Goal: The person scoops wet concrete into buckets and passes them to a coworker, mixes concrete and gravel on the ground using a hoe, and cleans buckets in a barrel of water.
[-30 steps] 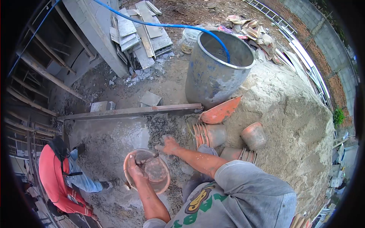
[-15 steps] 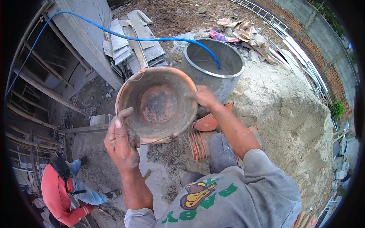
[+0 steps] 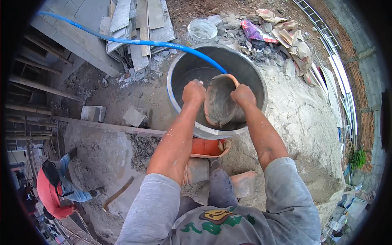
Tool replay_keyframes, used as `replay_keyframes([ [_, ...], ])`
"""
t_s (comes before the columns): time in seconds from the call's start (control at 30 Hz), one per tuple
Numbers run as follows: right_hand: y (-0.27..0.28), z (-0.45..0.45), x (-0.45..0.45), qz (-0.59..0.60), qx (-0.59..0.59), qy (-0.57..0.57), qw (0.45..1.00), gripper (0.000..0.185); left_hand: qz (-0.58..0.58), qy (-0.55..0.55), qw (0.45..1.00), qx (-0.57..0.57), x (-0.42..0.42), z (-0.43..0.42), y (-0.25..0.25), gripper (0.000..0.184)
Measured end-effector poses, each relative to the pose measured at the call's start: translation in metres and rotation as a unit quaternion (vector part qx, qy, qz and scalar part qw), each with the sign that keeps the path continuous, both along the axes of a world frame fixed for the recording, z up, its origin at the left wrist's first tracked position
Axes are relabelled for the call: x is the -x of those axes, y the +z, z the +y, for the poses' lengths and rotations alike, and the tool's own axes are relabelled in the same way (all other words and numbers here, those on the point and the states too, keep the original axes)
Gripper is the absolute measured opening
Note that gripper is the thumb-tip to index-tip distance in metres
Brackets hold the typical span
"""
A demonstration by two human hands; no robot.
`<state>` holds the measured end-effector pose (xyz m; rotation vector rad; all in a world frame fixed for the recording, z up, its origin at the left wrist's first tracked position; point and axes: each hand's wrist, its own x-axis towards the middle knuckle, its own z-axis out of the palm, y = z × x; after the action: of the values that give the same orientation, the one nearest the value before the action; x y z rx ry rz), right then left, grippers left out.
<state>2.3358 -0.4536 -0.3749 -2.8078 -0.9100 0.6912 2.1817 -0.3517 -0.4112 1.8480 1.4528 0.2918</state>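
Note:
A mud-coated orange bucket (image 3: 221, 102) is tipped on its side inside a large round grey tank (image 3: 254, 77). My left hand (image 3: 194, 93) is closed at the bucket's left edge. On the other side, my right hand (image 3: 243, 96) grips its orange rim. Water seems to lie in the tank, though the bucket and my arms cover part of it. A blue hose (image 3: 175, 45) runs over the tank's far left rim and down inside. Just below the tank's near side are another orange-red bucket (image 3: 206, 146) and a stack of buckets (image 3: 198, 169).
A sand heap (image 3: 302, 118) rises on the right. Beyond the tank are a whitish bucket (image 3: 202, 29), a purple bag (image 3: 251, 29) and stacked boards (image 3: 155, 16). At lower left a person in red (image 3: 51, 190) bends over, near a wooden handle (image 3: 118, 194).
The bucket has moved from in front of me, its mouth facing up, forward into the tank and onto its side. My left hand has gone from raised fingers to a closed grip.

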Motion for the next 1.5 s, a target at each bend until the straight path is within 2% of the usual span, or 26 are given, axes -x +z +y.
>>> replay_keyframes([
  [0.07, -0.085, 0.019, -0.001, 0.004, 0.005, -0.017, 1.0, 0.04, 0.161, 0.0, 0.987, 0.014, -0.006, -0.002, -0.02, 0.027],
  [0.17, -0.134, 0.036, 0.0, -0.042, 0.03, -0.004, 0.999, 0.047, 0.209, 0.032, 0.975, 0.066, -0.023, 0.012, -0.054, 0.028],
  [0.27, -0.167, 0.051, -0.005, -0.027, 0.051, -0.024, 0.998, 0.047, 0.251, 0.053, 0.963, 0.077, -0.045, 0.033, -0.092, 0.027],
  [0.57, -0.247, 0.084, -0.025, 0.139, 0.129, -0.029, 0.981, 0.031, 0.194, 0.214, 0.957, 0.01, -0.063, 0.078, -0.215, 0.025],
  [0.6, -0.319, 0.069, -0.037, 0.096, 0.107, 0.021, 0.989, 0.033, 0.19, 0.232, 0.954, 0.006, -0.055, 0.077, -0.232, 0.027],
  [0.63, -0.329, 0.063, -0.045, 0.092, 0.147, 0.064, 0.983, 0.036, 0.17, 0.3, 0.938, 0.03, -0.045, 0.073, -0.242, 0.03],
  [0.67, -0.314, 0.065, -0.046, 0.123, 0.147, -0.053, 0.98, 0.039, 0.144, 0.365, 0.918, 0.05, -0.034, 0.067, -0.25, 0.032],
  [0.73, -0.373, 0.038, -0.064, 0.096, 0.138, 0.121, 0.978, 0.037, 0.199, 0.402, 0.89, 0.081, -0.009, 0.046, -0.272, 0.024],
  [0.77, -0.439, 0.015, -0.074, 0.067, 0.113, 0.108, 0.985, 0.035, 0.223, 0.418, 0.875, 0.101, 0.001, 0.041, -0.29, 0.02],
  [0.83, -0.478, -0.013, -0.071, 0.1, 0.06, 0.006, 0.993, 0.034, 0.241, 0.358, 0.893, 0.123, 0.01, 0.037, -0.383, 0.035],
  [0.87, -0.455, -0.016, -0.063, 0.161, 0.022, -0.088, 0.983, 0.033, 0.251, 0.325, 0.903, 0.128, 0.012, 0.037, -0.413, 0.043],
  [0.9, -0.44, -0.017, -0.058, 0.221, -0.019, -0.185, 0.957, 0.032, 0.223, 0.32, 0.917, 0.087, -0.005, 0.039, -0.385, 0.034],
  [0.93, -0.432, -0.017, -0.059, 0.199, 0.011, -0.108, 0.974, 0.032, 0.192, 0.312, 0.93, 0.042, -0.027, 0.048, -0.349, 0.027],
  [0.97, -0.421, -0.022, -0.06, 0.173, 0.042, -0.028, 0.984, 0.032, 0.076, 0.315, 0.922, 0.21, -0.041, 0.057, -0.348, 0.03],
  [1.0, -0.412, -0.029, -0.059, 0.144, 0.074, 0.054, 0.985, 0.032, -0.047, 0.307, 0.876, 0.37, -0.049, 0.062, -0.347, 0.033],
  [1.07, -0.453, -0.043, -0.07, 0.289, -0.042, -0.121, 0.949, 0.033, -0.039, 0.204, 0.864, 0.459, -0.081, 0.056, -0.267, 0.035],
  [1.1, -0.463, -0.036, -0.07, 0.357, -0.105, -0.21, 0.904, 0.034, -0.002, 0.176, 0.88, 0.441, -0.092, 0.043, -0.272, 0.036],
  [1.13, -0.45, -0.02, -0.064, 0.356, 0.031, -0.166, 0.919, 0.036, 0.033, 0.151, 0.894, 0.42, -0.103, 0.034, -0.272, 0.039],
  [1.17, -0.43, -0.024, -0.063, 0.347, 0.086, -0.147, 0.923, 0.037, 0.031, 0.109, 0.901, 0.419, -0.09, 0.029, -0.241, 0.039],
  [1.2, -0.409, -0.026, -0.064, 0.343, 0.102, -0.141, 0.923, 0.037, 0.026, 0.062, 0.908, 0.414, -0.074, 0.021, -0.203, 0.039],
  [1.27, -0.374, -0.031, -0.06, 0.341, 0.123, -0.139, 0.921, 0.037, 0.044, 0.026, 0.944, 0.324, -0.069, 0.01, -0.175, 0.04],
  [1.3, -0.356, -0.033, -0.062, 0.341, 0.13, -0.14, 0.921, 0.038, 0.06, 0.044, 0.966, 0.247, -0.083, -0.013, -0.196, 0.042],
  [1.33, -0.34, -0.036, -0.063, 0.343, 0.136, -0.142, 0.918, 0.038, 0.055, 0.052, 0.969, 0.237, -0.085, -0.021, -0.183, 0.043],
  [1.37, -0.325, -0.04, -0.069, 0.35, 0.143, -0.149, 0.914, 0.038, 0.051, 0.06, 0.971, 0.226, -0.085, -0.028, -0.157, 0.045],
  [1.43, -0.291, -0.043, -0.081, 0.365, 0.146, -0.16, 0.905, 0.039, -0.001, 0.057, 0.942, 0.332, -0.081, -0.025, -0.069, 0.047],
  [1.5, -0.252, -0.039, -0.091, 0.381, 0.135, -0.165, 0.9, 0.039, -0.05, 0.026, 0.926, 0.374, -0.074, -0.045, 0.002, 0.049],
])
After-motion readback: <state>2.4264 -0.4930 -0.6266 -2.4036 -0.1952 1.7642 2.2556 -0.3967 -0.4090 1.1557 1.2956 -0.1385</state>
